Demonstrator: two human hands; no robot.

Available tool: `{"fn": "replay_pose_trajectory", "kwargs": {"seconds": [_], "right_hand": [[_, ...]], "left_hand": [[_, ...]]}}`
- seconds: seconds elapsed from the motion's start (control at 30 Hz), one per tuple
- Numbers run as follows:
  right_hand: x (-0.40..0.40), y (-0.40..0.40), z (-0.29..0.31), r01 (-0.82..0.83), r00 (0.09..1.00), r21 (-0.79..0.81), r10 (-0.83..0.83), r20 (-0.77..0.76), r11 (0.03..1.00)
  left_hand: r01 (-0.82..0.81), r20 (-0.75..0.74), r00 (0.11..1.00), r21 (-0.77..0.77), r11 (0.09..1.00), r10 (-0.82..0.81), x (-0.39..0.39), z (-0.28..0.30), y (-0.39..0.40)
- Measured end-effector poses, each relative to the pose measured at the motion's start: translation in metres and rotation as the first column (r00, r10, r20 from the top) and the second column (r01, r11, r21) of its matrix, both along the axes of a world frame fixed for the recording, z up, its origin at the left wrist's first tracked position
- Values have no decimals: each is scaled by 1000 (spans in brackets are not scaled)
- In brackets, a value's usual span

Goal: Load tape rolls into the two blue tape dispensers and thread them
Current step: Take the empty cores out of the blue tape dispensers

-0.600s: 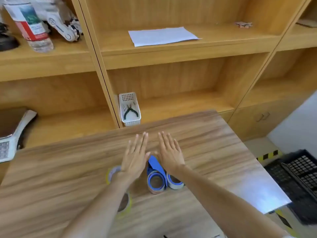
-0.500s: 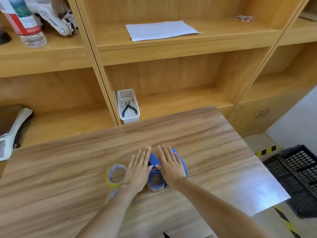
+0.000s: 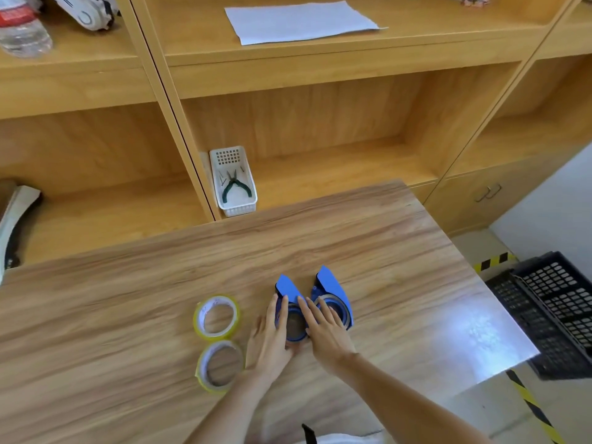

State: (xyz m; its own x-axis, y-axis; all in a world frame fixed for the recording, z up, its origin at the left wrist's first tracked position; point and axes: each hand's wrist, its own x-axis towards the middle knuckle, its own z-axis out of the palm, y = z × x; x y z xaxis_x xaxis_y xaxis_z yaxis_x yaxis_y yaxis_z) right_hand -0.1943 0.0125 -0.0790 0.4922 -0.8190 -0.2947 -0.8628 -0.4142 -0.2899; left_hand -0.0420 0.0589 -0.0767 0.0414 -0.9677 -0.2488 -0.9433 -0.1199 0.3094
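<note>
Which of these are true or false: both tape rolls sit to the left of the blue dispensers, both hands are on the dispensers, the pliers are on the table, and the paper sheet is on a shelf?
1. Both tape rolls lie left of the blue dispensers. True.
2. The left hand and right hand rest on the dispensers. True.
3. The pliers lie on the table. False: they sit in a white basket on the shelf.
4. The paper sheet lies on the floor. False: it is on an upper shelf.
</note>
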Motion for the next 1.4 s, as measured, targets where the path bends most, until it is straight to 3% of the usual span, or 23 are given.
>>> {"fn": "replay_pose_trajectory", "kwargs": {"seconds": [0.2,0.33,0.47,0.7,0.8,0.87,1.1,1.27,1.4], "right_hand": [[-2,-4,4,-31,999,-27,30,-33,999],[-6,-12,7,-39,997,-72,33,-72,997],[-4,-14,10,-64,991,-108,50,-126,992],[-2,-19,13,-67,983,-80,52,-177,994],[-6,-23,18,-89,983,-49,80,-167,995],[-10,-22,21,-101,987,-44,94,-133,994],[-27,-9,19,-12,999,-88,9,-37,996],[-30,-2,20,31,999,-108,-27,33,994],[-25,5,16,64,996,-106,-58,66,992]], "left_hand": [[106,57,993,-96,990,-101,10,-11,0],[163,42,986,-41,986,-161,26,-9,1],[160,-155,976,49,986,-150,40,-10,-1],[158,-356,919,-63,985,-171,43,5,-1],[130,-265,944,-254,958,-199,41,22,10],[159,-211,951,-296,942,-227,40,28,21],[350,-116,930,-25,937,-350,47,-3,80],[433,13,901,-39,900,-433,51,-15,105],[442,-21,896,-24,897,-443,43,-10,115]]}}
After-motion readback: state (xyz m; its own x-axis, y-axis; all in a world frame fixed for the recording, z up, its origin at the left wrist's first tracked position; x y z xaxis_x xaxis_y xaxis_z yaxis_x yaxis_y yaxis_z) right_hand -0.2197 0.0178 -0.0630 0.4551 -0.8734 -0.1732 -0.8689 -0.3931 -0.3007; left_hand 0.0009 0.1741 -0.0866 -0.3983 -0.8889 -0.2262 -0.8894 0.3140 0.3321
